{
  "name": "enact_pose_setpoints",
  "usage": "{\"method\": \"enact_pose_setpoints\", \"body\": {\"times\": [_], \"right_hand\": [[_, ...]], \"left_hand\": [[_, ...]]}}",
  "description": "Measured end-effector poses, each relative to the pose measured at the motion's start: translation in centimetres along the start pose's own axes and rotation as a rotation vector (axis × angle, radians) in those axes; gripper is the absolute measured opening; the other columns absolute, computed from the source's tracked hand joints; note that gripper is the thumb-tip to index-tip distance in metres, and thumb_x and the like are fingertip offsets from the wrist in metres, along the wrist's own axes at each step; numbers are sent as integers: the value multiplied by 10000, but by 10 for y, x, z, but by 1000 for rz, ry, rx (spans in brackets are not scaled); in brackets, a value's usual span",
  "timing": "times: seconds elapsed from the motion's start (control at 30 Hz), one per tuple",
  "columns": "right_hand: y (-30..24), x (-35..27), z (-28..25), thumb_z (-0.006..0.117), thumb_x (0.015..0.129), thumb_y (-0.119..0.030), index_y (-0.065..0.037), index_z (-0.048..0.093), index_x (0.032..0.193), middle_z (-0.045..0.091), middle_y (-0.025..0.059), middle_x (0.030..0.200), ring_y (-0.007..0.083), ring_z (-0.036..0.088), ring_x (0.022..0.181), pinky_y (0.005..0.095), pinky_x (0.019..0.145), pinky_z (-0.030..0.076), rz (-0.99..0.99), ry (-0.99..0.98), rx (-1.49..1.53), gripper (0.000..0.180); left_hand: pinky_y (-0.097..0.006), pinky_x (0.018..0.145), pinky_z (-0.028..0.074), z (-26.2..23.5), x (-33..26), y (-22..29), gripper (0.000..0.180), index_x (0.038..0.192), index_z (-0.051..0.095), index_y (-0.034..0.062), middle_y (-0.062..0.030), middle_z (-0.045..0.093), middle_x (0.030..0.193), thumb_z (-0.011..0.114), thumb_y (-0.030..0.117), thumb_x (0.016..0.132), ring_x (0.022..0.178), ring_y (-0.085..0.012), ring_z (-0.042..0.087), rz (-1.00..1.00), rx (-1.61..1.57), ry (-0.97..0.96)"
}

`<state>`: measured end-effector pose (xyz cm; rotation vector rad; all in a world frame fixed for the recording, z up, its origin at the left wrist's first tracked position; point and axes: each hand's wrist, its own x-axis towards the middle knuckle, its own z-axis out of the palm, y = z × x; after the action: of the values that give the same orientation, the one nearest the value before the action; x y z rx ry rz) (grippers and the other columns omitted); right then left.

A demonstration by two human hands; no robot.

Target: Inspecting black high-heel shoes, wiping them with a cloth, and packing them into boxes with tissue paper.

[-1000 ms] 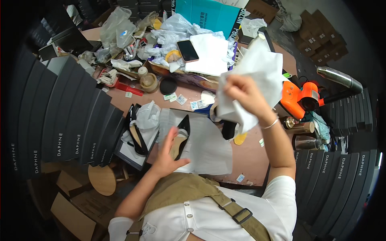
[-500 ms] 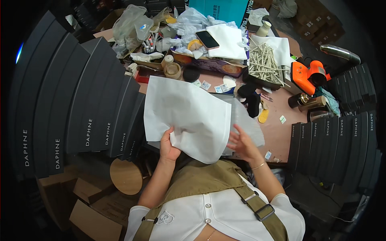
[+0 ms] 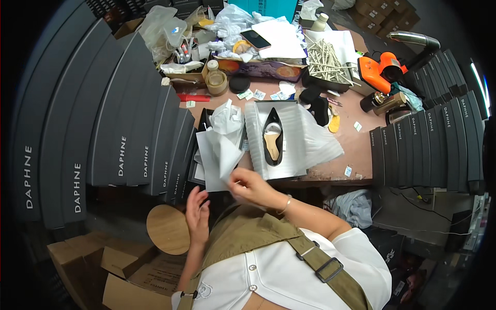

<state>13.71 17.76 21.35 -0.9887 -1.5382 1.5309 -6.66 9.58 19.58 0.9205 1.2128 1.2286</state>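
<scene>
Dark boxes (image 3: 132, 113) with white lettering on their ends stand stacked on both sides of a pink table (image 3: 356, 139). An open shoebox (image 3: 289, 179), lined with foam wrap (image 3: 323, 142), holds one black shoe (image 3: 272, 138), its toe pointing away from the person, long axis nearly straight ahead. Just left, white paper (image 3: 214, 160) slopes lengthwise toward the person over a second box; the right hand (image 3: 253, 187) pinches its near edge. The left hand (image 3: 197, 212) is open, fingers loosely bent.

Pinkish table (image 3: 356, 150), round wooden stool (image 3: 168, 230)
</scene>
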Motion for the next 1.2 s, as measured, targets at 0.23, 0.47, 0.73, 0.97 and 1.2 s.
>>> {"method": "enact_pose_setpoints", "body": {"times": [0.23,0.47,0.73,0.97,1.2], "right_hand": [[4,-14,20,709,795,-189,-36,570,1100,532,167,1145,334,545,1064,365,895,454,-181,-14,-368,369],[25,-30,5,737,771,-235,-36,542,1130,584,153,998,320,612,877,362,761,497,-20,10,-336,454],[13,-30,-33,599,851,-106,14,620,928,622,165,796,299,610,719,347,661,481,52,68,-154,144],[18,-27,-65,626,826,-156,11,625,937,620,201,874,358,591,799,372,739,474,29,-354,-256,200],[115,1,-139,699,807,-305,89,206,1416,442,268,1306,273,509,1136,329,930,428,498,423,41,877]], "left_hand": [[-303,840,501,25,28,-8,215,1110,537,-44,-92,606,1049,456,111,984,943,-150,601,-160,-453,106],[-271,843,475,49,28,-30,231,1122,518,-30,-82,598,1082,562,25,902,960,-132,585,-142,-346,97],[-232,738,467,49,34,-30,161,1028,596,-24,-13,613,877,604,45,884,766,-87,547,-65,170,166],[-342,840,484,80,53,8,442,1168,591,16,-154,610,1017,491,-91,752,921,-321,610,384,775,-289],[-354,869,457,72,58,-8,237,834,590,-14,-158,588,954,439,-118,685,981,-330,581,366,793,-289]]}}
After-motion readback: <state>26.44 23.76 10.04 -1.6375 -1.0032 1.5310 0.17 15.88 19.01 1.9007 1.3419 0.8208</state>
